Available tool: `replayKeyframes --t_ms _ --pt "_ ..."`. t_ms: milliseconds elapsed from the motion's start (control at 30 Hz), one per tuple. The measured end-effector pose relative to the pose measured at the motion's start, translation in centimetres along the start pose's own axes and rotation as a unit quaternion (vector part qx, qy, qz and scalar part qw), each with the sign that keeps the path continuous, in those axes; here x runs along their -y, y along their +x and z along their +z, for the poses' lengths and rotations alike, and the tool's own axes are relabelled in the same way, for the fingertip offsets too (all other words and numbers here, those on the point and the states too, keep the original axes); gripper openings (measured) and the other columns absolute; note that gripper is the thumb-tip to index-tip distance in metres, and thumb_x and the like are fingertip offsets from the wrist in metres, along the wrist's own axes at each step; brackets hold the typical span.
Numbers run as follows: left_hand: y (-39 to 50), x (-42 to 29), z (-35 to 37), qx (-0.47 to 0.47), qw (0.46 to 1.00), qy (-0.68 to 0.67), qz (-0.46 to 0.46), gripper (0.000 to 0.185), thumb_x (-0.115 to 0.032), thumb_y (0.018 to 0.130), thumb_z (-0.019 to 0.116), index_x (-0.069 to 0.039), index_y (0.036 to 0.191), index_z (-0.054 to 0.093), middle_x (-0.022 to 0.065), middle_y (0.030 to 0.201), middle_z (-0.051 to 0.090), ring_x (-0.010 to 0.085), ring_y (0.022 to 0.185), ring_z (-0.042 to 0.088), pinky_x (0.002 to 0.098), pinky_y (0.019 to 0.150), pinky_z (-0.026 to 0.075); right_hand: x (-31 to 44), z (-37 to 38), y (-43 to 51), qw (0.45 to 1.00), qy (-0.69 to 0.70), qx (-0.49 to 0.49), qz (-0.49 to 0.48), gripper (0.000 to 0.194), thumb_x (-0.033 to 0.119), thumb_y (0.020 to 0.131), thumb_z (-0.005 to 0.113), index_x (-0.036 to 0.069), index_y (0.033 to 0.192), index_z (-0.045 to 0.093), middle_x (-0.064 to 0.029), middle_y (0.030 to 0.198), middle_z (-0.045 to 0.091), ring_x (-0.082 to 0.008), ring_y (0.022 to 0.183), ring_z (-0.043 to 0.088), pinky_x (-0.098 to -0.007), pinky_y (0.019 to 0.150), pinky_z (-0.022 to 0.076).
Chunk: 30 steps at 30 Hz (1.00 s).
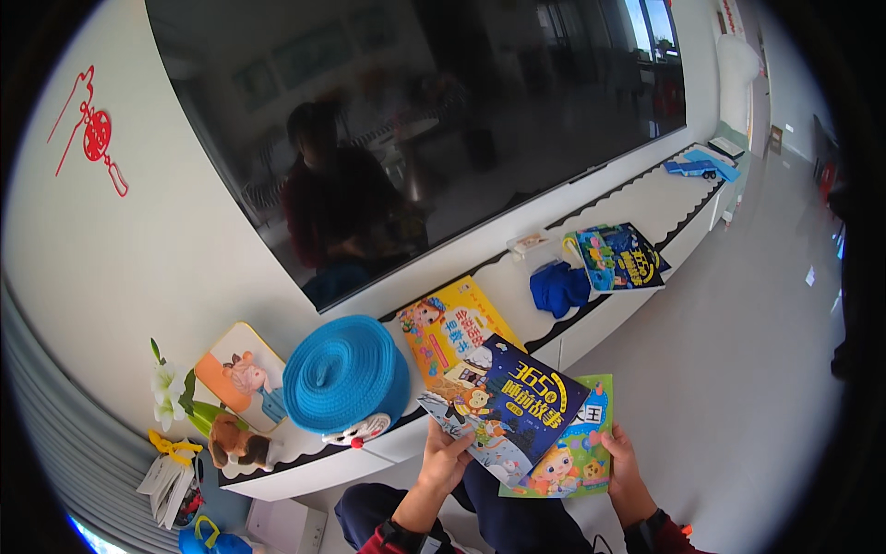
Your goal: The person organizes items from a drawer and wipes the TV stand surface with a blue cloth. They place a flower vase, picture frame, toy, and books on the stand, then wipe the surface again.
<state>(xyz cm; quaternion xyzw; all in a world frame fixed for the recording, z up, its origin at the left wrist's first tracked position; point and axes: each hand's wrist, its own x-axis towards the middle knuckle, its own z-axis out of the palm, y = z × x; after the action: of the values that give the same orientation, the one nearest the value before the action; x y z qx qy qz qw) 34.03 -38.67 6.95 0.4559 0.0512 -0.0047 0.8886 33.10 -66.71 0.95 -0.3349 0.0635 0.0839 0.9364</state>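
Note:
My left hand [446, 453] grips a dark blue children's storybook [516, 408] by its lower left corner, thumb on the cover. In my right hand [624, 453] is a green picture book [585, 443], pinched at its right edge. The blue book overlaps the green one and hides much of its cover. Behind them, a yellow children's book [457, 325] lies on the low white TV cabinet [408, 433], its lower part covered by the blue book. Both books are held above my knees.
A lidded blue woven basket [346, 374] stands left of the yellow book, near a picture board [242, 377] and plush dog [235, 443]. Rightward lie a blue cloth [559, 287], clear box [534, 251], more storybooks [616, 257] and a blue toy truck [692, 168]. A television [450, 124] hangs above.

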Motion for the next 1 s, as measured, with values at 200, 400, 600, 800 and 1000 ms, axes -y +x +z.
replayKeyframes --t_ms 200,400,600,800,1000 --pt "7.5 -1.3 -1.2 0.009 0.997 -0.010 0.076 0.051 0.011 0.086 0.043 -0.006 0.133 0.032 0.0142 0.125 0.052 0.0298 0.114 0.055 0.0484 0.095 0.046 0.4 -1.7 0.3 0.999 -0.016 -0.028 -0.012 0.040 0.008 0.086 0.060 0.000 0.121 0.044 -0.0151 0.110 0.059 -0.0263 0.099 0.062 -0.0421 0.085 0.0531" --pt "10.2 0.7 -1.4 -0.062 0.987 -0.096 0.114 0.053 0.011 0.085 0.043 -0.012 0.131 0.034 0.0112 0.125 0.051 0.0300 0.111 0.056 0.0493 0.088 0.051 0.6 -2.8 -0.4 0.998 -0.041 -0.053 -0.008 0.039 0.008 0.086 0.059 0.001 0.121 0.044 -0.0158 0.110 0.060 -0.0269 0.098 0.062 -0.0429 0.084 0.0540" --pt "7.8 3.9 0.4 -0.037 0.983 -0.178 0.009 0.051 -0.026 0.092 0.055 -0.011 0.135 0.033 0.0131 0.135 0.042 0.0385 0.125 0.041 0.0589 0.097 0.040 0.2 -3.9 -0.5 0.997 -0.037 -0.063 0.003 0.038 0.010 0.086 0.060 0.002 0.120 0.045 -0.0143 0.110 0.060 -0.0258 0.098 0.062 -0.0411 0.083 0.0538" --pt "6.4 1.0 -1.2 0.129 0.960 -0.205 -0.143 0.086 -0.069 0.082 0.045 -0.011 0.142 0.029 0.0172 0.143 0.035 0.0428 0.127 0.039 0.0625 0.097 0.036 -0.3 -5.0 0.0 0.997 -0.032 -0.070 -0.013 0.039 0.008 0.085 0.061 0.001 0.120 0.044 -0.0156 0.108 0.061 -0.0264 0.096 0.063 -0.0423 0.081 0.0551" --pt "8.1 -0.2 -1.2 0.081 0.977 -0.106 -0.166 0.053 -0.032 0.089 0.051 -0.007 0.133 0.040 0.0169 0.127 0.053 0.0370 0.109 0.057 0.0514 0.080 0.053 0.1 -4.9 -0.1 0.997 -0.038 -0.060 -0.007 0.036 0.010 0.085 0.061 0.002 0.118 0.048 -0.0141 0.109 0.062 -0.0254 0.096 0.064 -0.0398 0.082 0.0543"
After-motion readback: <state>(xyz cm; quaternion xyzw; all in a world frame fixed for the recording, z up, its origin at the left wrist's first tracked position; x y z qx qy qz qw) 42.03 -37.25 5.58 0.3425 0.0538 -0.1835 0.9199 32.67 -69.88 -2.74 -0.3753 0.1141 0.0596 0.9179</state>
